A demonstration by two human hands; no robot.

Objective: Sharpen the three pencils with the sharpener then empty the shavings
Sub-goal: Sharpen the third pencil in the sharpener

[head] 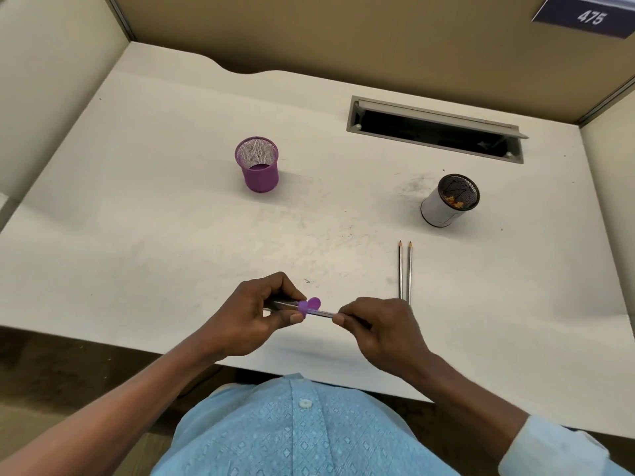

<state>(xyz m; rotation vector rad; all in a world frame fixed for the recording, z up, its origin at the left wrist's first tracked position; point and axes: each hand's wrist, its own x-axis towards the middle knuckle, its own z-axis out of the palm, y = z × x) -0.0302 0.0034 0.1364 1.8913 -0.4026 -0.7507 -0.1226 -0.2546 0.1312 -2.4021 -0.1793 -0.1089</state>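
My left hand pinches the purple sharpener between thumb and curled fingers, just above the near edge of the worktop. My right hand, just right of the sharpener, grips a pencil whose end sits in it. Two more pencils lie side by side right of the sharpener, points facing away from me. Beyond the sharpener stand a purple mesh cup to the left and a paper-wrapped black mesh cup to the right.

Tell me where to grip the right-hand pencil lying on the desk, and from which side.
Probably grip mid-barrel of the right-hand pencil, coming from above and its open right side: it lies flat, point away, with the other pencil close along its left.
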